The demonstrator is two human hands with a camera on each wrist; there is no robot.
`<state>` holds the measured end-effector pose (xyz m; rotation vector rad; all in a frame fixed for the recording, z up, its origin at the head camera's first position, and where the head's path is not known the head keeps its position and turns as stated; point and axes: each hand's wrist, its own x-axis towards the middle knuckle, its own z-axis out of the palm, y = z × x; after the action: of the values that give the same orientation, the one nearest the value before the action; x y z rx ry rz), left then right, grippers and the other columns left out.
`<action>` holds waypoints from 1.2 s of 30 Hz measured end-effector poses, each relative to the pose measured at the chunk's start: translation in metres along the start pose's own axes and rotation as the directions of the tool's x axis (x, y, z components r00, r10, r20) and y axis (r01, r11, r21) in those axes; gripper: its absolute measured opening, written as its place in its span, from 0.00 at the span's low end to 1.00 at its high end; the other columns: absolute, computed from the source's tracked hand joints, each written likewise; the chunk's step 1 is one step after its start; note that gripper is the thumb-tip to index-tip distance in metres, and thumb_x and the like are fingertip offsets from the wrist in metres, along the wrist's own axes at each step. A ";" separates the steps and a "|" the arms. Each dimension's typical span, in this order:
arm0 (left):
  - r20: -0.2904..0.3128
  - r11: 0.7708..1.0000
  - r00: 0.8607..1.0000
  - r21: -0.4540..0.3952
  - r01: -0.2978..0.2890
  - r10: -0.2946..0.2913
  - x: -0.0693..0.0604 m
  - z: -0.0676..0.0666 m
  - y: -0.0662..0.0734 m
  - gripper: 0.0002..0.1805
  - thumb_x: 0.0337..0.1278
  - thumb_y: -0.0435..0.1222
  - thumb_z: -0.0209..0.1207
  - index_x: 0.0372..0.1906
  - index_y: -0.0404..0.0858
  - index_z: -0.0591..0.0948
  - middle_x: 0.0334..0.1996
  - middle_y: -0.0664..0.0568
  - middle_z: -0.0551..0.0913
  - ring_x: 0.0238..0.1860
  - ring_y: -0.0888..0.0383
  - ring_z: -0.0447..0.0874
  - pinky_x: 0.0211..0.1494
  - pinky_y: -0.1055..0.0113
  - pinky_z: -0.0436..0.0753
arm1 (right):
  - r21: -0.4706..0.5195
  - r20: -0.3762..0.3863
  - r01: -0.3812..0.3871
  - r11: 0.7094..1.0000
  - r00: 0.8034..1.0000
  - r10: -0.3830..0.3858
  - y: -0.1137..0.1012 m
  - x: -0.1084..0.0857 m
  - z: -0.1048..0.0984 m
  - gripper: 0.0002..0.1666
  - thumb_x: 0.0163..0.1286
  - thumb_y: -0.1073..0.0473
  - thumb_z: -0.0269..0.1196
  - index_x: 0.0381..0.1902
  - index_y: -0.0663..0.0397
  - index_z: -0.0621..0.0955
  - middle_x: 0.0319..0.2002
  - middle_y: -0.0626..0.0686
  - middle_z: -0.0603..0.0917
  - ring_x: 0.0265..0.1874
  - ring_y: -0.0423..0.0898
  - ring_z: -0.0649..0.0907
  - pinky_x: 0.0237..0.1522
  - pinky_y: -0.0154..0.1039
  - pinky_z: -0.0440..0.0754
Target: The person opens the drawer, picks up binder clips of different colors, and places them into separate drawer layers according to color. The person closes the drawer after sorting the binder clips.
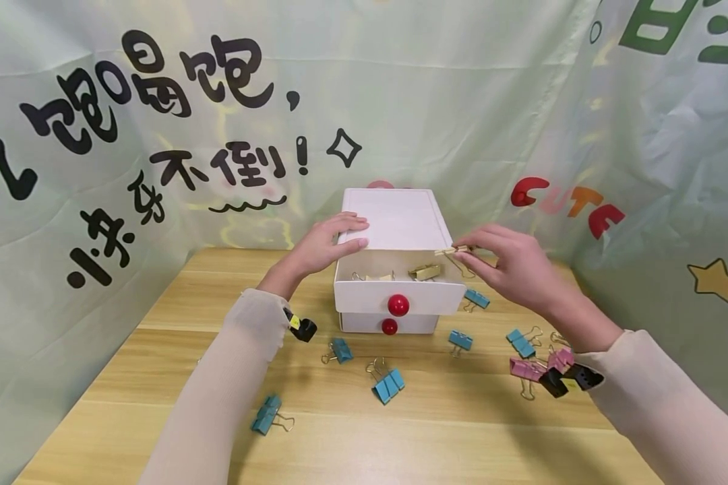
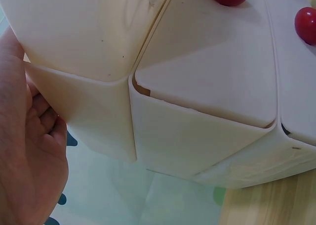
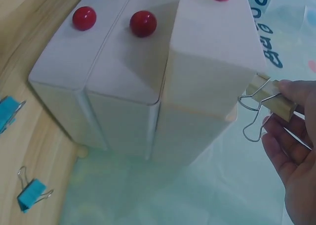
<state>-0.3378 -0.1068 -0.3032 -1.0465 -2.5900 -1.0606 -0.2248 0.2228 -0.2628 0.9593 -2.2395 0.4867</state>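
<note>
A white box of drawers [image 1: 394,215] with red knobs stands on the table, its top drawer [image 1: 367,296] pulled out. My left hand [image 1: 321,246] rests on the box's upper left edge, thumb laid over the top; in the left wrist view several fingers touch the side. At the drawer's right rim my right hand [image 1: 516,266] pinches a yellow binder clip [image 3: 274,97] between thumb and fingers, its wire handles hanging free. Inside the drawer lie a gold binder clip [image 1: 425,272] and, at the left, a partly hidden pale clip [image 1: 376,277].
Blue binder clips are scattered in front of the box, among them one at centre [image 1: 389,386], one at the front left [image 1: 267,415] and one at the right [image 1: 523,343]. Pink clips [image 1: 526,369] lie beneath the right wrist. A printed cloth [image 1: 431,121] hangs behind the table.
</note>
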 end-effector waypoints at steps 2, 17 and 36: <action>-0.003 1.000 1.000 -0.003 0.001 -0.001 0.000 0.000 0.000 0.28 0.65 0.52 0.57 0.64 0.41 0.77 0.67 0.53 0.72 0.72 0.57 0.58 0.75 0.60 0.53 | 0.005 -0.004 0.032 0.999 0.999 -0.032 -0.002 0.005 0.002 0.12 0.56 0.65 0.73 0.39 0.51 0.86 0.35 0.46 0.84 0.32 0.41 0.82 0.27 0.42 0.81; 0.000 1.000 1.000 -0.004 -0.002 0.002 0.000 0.000 -0.001 0.29 0.64 0.53 0.57 0.64 0.41 0.77 0.68 0.53 0.71 0.73 0.57 0.57 0.75 0.59 0.54 | 0.047 0.067 0.097 0.994 0.993 -0.100 -0.018 0.028 0.027 0.11 0.55 0.62 0.75 0.38 0.52 0.87 0.35 0.46 0.85 0.27 0.39 0.80 0.27 0.38 0.80; -0.010 1.000 1.000 -0.015 -0.011 0.010 0.000 0.000 -0.002 0.28 0.64 0.51 0.57 0.64 0.41 0.77 0.68 0.52 0.71 0.72 0.57 0.58 0.75 0.59 0.54 | 0.027 0.091 0.020 0.999 0.996 -0.022 -0.016 0.029 0.043 0.09 0.60 0.59 0.72 0.39 0.51 0.87 0.36 0.47 0.85 0.33 0.43 0.82 0.35 0.43 0.82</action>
<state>-0.3386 -0.1079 -0.3047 -1.0542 -2.5698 -1.0819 -0.2458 0.1737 -0.2723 1.0365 -2.3067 0.4719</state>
